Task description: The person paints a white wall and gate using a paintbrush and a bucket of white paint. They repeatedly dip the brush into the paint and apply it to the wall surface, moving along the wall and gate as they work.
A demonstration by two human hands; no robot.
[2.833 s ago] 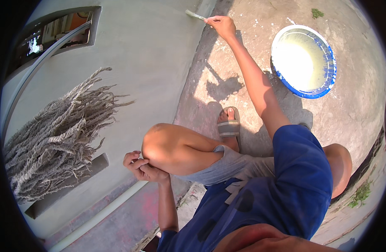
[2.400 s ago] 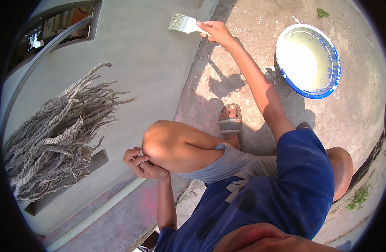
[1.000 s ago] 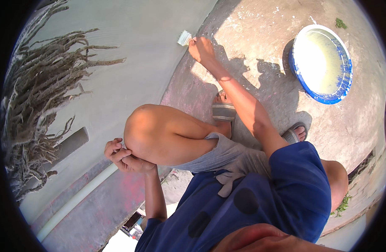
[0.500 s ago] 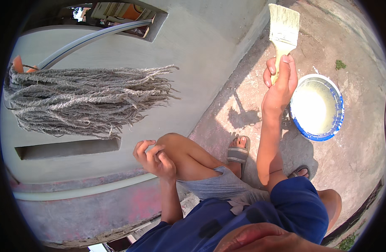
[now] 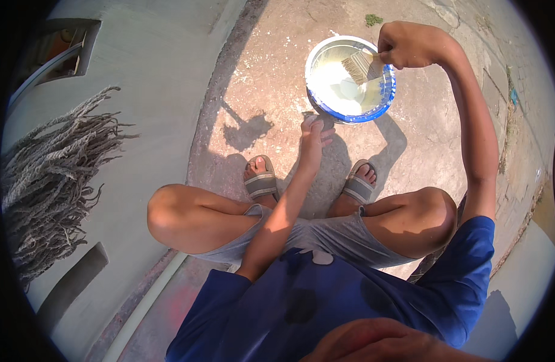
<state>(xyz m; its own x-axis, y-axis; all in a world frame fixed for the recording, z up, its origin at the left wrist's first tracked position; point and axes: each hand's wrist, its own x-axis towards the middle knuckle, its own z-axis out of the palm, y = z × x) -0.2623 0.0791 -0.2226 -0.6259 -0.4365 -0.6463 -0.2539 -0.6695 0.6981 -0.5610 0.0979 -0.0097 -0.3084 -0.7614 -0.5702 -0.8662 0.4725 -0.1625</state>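
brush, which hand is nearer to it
Right: the right hand holds the brush over the open bucket. The left hand is by the bucket's near side, apart from the brush.

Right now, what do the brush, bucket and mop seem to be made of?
Brush: matte, pale bristles in a flat bundle, natural hair or synthetic, I can't tell which. Bucket: probably plastic, given its smooth, bright blue wall with a slight sheen. Mop: likely cotton or similar yarn, matte and grey, judging by the twisted strands with fraying ends.

The bucket (image 5: 357, 118) is blue and white, the brush (image 5: 361, 65) cream-coloured.
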